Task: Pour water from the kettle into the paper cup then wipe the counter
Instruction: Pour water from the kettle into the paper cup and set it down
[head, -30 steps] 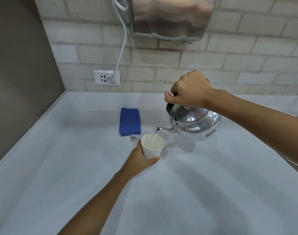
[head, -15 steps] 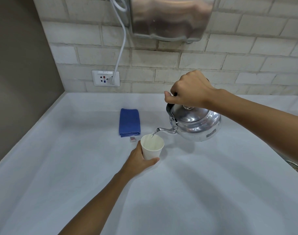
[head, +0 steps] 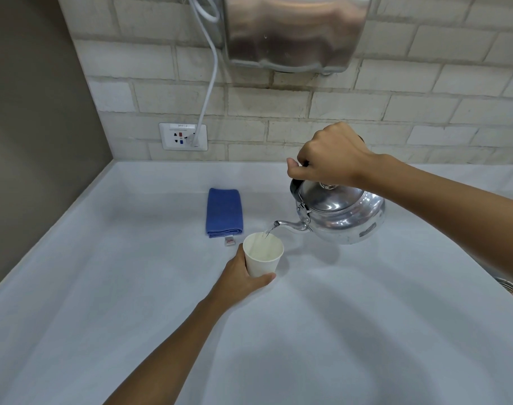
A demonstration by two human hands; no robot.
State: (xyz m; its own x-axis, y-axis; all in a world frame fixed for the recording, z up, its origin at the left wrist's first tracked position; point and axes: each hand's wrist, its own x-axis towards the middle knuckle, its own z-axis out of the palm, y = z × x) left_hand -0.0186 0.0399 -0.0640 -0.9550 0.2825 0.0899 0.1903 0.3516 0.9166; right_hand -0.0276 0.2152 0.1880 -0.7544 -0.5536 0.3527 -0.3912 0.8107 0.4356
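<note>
Kettle (head: 341, 213): polished metal, squat rounded body, domed lid with small knob, thin curved spout; held in the air, tilted spout-down, just right of and above the cup.
Right hand (head: 331, 156): fingers curled shut around the kettle's dark top handle, thumb pressed over the front end.
Water stream (head: 268, 232): thin, clear, falling from the spout tip into the far side of the cup mouth.
Paper cup (head: 263, 255): white, thin-walled, tapered, standing upright on the counter; fill level hard to read.
Left hand (head: 239, 280): fingers partly closed around the cup's lower left side, thumb across its near base, steadying it.
Cloth (head: 224, 212): blue, soft napped weave, folded into a narrow rectangle, small tag at its near end; lies flat just beyond and left of the cup, not touching it.
Counter (head: 322, 331): white, smooth, matt, with a raised edge along the left wall.
Risk, overfill: likely if the tilt holds once the cup nears full.
Risk, miss: the stream enters near the rim; a steeper tilt could throw it past the cup.
Risk, crush or tip: thin paper may buckle under a tighter squeeze.
Risk, lid: may slip forward if tipped further.
</note>
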